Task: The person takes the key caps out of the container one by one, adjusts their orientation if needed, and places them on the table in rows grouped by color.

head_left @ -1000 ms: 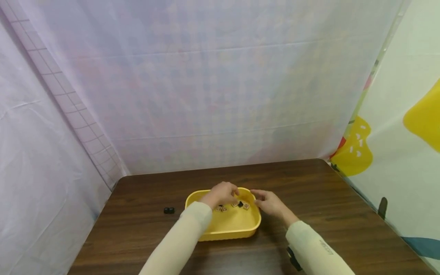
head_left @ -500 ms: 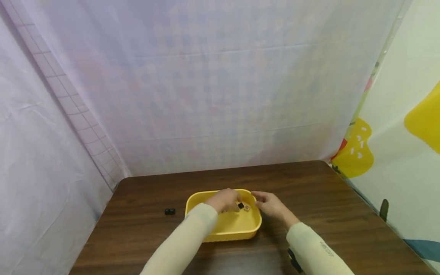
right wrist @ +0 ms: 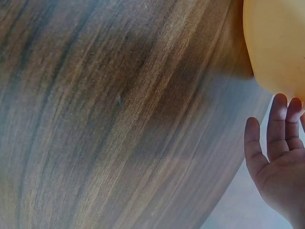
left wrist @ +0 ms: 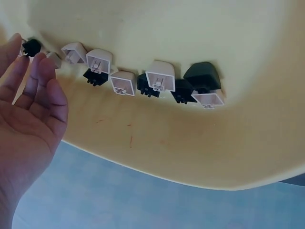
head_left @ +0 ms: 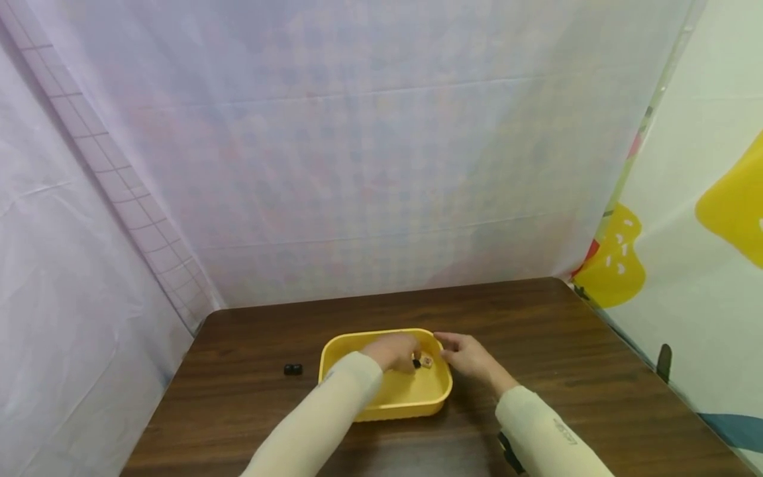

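Note:
In the head view my left hand (head_left: 393, 351) reaches down inside a yellow tray (head_left: 398, 411). Its thumb and fingertips close around a small black keycap (left wrist: 31, 47), partly covered by the fingers. Beside it lies a beige keycap (head_left: 426, 361). The left wrist view has several beige and black keycaps strung along the tray's wall, such as a beige keycap (left wrist: 160, 75) and a larger black keycap (left wrist: 202, 76); many show their hollow undersides and stems. My right hand (head_left: 467, 354) rests its nearly straight fingers against the tray's right side, gripping nothing.
The tray stands on a dark wood-grain table (head_left: 250, 411). A small black object (head_left: 293, 369) lies left of the tray. A pale patterned curtain (head_left: 369, 165) hangs behind the table's far edge, with another printed sheet (head_left: 685, 318) on the right.
My left hand has dropped lower into the tray. The black keycap at its fingertips has shifted slightly nearer to me. My right hand has stayed at the tray's right side.

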The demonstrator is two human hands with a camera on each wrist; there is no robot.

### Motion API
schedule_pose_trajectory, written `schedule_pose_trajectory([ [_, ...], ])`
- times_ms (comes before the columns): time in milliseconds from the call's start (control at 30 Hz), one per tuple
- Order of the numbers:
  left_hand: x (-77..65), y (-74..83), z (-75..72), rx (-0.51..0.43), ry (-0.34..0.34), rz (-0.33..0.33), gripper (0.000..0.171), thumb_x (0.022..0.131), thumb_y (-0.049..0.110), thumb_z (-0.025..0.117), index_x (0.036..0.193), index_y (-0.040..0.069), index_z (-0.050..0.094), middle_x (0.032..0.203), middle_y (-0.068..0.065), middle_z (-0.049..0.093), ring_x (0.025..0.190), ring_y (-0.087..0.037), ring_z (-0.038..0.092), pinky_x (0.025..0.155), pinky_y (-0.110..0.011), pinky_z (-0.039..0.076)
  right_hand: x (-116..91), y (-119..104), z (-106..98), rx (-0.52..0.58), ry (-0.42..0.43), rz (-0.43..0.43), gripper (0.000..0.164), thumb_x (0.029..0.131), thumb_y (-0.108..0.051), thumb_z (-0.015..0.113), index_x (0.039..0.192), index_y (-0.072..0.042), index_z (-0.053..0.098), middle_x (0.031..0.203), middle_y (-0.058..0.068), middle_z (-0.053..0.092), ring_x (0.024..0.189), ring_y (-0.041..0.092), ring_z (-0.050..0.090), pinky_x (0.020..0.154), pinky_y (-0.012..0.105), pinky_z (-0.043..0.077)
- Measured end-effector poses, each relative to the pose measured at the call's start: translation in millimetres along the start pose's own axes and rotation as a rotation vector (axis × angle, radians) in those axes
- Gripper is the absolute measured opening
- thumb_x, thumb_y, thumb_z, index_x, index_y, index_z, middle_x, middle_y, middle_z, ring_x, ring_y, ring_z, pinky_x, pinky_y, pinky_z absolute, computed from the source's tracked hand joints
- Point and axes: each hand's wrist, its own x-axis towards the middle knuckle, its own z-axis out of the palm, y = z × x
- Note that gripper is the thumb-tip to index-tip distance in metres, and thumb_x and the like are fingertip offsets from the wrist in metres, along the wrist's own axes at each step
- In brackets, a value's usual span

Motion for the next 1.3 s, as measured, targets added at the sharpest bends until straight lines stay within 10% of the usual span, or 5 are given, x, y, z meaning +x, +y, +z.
schedule_pose_trajectory([
  [433,9.7,3.1,10.8,0.151,0.059,0.014,0.015,0.082,0.021,0.078,0.074,0.017,0.066,0.069,0.007,0.059,0.064,-0.01,0.052,0.062,-0.026,0.045,-4,-3,-1,0.023,0.0,-0.033,0.042,0.095,-0.002,0.059,0.136,0.005,0.056,0.121,0.023,0.065,0.102,0.031,0.065,0.084,0.043,0.055],
  [1300,5.9,2.7,12.4,0.256,0.048,0.04,0.029,0.083,0.007,0.072,0.061,0.017,0.056,0.063,0.003,0.049,0.059,-0.012,0.044,0.054,-0.024,0.038,-1,-1,0,0.01,-0.001,-0.034,0.042,0.096,-0.003,0.058,0.137,0.003,0.055,0.125,0.022,0.063,0.106,0.032,0.063,0.086,0.043,0.053],
])
